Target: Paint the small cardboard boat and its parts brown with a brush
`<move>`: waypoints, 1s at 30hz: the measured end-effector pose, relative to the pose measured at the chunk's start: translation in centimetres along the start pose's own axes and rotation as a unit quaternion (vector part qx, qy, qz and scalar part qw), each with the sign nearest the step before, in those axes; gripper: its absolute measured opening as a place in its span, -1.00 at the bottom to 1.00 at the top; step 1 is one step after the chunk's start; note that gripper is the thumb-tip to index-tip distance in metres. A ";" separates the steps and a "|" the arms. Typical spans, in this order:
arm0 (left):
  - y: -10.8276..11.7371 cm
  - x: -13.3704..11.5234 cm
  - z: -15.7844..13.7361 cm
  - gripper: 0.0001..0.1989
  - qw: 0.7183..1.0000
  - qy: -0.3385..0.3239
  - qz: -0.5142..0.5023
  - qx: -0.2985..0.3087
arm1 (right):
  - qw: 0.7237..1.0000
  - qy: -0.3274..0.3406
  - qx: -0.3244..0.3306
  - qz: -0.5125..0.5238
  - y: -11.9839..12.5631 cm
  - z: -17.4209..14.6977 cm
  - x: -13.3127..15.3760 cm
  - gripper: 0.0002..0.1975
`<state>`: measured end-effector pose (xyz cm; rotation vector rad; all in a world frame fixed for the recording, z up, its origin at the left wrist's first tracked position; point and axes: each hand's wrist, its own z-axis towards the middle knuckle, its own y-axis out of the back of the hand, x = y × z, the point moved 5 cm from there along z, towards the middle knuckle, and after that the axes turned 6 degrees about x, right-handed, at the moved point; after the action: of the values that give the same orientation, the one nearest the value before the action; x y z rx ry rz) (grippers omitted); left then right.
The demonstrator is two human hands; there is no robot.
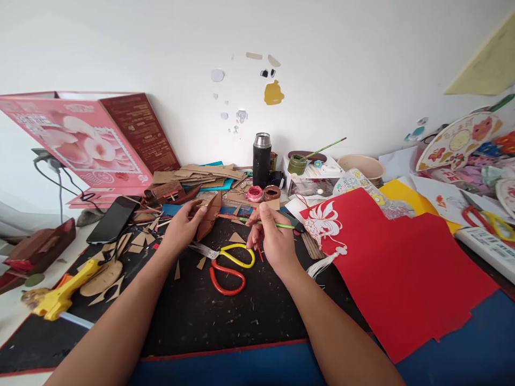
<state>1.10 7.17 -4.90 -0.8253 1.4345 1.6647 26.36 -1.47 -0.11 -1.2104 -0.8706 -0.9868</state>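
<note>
My left hand (183,228) grips a brown-painted cardboard piece (210,216) with pointed ends, held tilted above the black mat (193,316). My right hand (273,236) is closed around a green-handled paintbrush (286,225), whose brown tip reaches left to the cardboard. Between and below the hands lie scissors (228,262) with one yellow and one red handle. An open jar of brown paint (272,193) stands just beyond my right hand, beside a jar of red paint (255,193).
A black flask (262,161) and a green paint jar (298,164) stand at the back. Red paper (402,268) covers the right side. On the left are a yellow glue gun (66,292), a phone (113,220), cardboard scraps (139,240) and a pink bag (76,145).
</note>
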 end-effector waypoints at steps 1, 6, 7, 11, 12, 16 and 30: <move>-0.1 -0.1 -0.2 -0.38 0.999 -0.014 0.034 0.018 | 1.000 -0.002 -0.002 -0.001 0.0 0.0 -0.1 -0.31; -0.8 0.1 -1.2 0.03 0.975 -0.045 0.207 0.069 | 1.000 0.004 -0.014 0.001 0.2 0.1 -0.1 -0.31; -1.0 0.3 -1.4 0.07 0.967 -0.045 0.238 0.074 | 1.000 0.007 -0.016 0.001 0.2 0.0 -0.1 -0.32; -1.4 0.7 -1.8 -0.01 0.949 -0.061 0.298 0.083 | 1.000 0.007 -0.016 -0.010 0.1 -0.1 -0.1 -0.32; -1.3 0.9 -1.7 -0.05 0.949 -0.064 0.300 0.079 | 1.000 0.006 -0.016 -0.013 0.0 -0.1 -0.2 -0.33; -0.9 1.5 -1.2 -0.15 0.950 -0.060 0.298 0.078 | 1.000 0.007 -0.011 -0.017 0.0 -0.2 -0.2 -0.32; -0.7 1.3 -0.8 -0.20 0.969 -0.055 0.231 0.064 | 0.999 0.005 0.000 -0.032 0.0 -0.2 -0.2 -0.31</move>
<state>1.09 6.60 -6.48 -0.3320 1.7244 1.8948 26.31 -1.59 -0.31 -1.1833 -0.9072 -1.0440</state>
